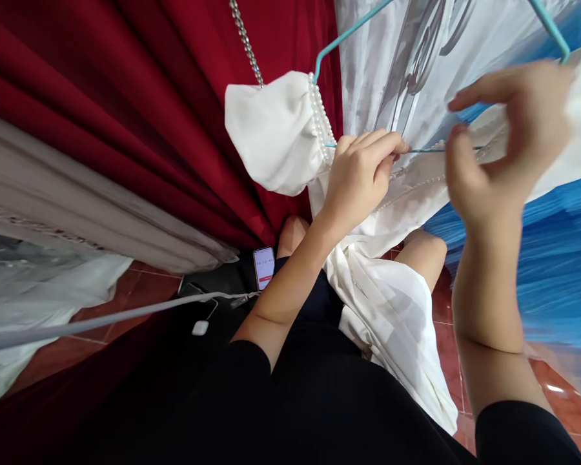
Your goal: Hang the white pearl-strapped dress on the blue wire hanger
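Observation:
A white dress (392,290) with puffed sleeves and pearl trim hangs on a light blue hanger (351,31) and drapes down over the lap. My left hand (361,174) is closed at the dress neckline, pinching a thin blue-green strand that runs sideways across it. To the right, my right hand (508,135) is raised over the other sleeve, blurred, with thumb and fingers apart. Between its fingertips nothing can be made out.
Red cloth (188,116) and pale garments (77,187) hang at the left, blue tulle (561,258) at the right. A lit phone (264,268) lies on a black surface near a grey cable (126,318). Behind the hanger is white fabric with a metal scroll frame.

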### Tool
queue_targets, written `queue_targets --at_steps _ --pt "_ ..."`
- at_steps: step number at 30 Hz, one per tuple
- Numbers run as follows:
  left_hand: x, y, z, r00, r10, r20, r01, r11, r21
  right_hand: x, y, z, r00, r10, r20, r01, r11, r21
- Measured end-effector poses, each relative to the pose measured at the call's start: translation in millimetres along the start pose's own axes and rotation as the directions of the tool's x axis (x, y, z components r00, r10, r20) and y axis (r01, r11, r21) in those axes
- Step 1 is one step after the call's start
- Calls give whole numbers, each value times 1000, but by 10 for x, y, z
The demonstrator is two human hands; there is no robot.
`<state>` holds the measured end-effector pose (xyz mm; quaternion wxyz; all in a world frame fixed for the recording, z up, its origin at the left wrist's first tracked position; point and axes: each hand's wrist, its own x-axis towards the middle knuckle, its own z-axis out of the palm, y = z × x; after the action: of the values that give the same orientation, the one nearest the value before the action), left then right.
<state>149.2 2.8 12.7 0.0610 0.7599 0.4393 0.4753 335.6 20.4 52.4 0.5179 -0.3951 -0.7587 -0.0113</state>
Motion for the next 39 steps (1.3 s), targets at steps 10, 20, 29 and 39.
queue_targets --at_steps 10,20,29,39 --pt "-898 -380 264 938 -28 -346 34 999 11 -370 187 553 997 -60 38 68 962 -265" --pt "-2827 -1815 -71 161 -942 -295 957 76 278 -355 164 691 998 -1 66 19 962 -272" --pt "-3203 -1990 -1 19 -961 -275 907 -99 409 -390 158 582 996 9 94 11 979 -204" --pt "-3106 -1909 -161 18 -969 -245 947 -62 316 -398 140 540 995 -3 99 24 977 -213"
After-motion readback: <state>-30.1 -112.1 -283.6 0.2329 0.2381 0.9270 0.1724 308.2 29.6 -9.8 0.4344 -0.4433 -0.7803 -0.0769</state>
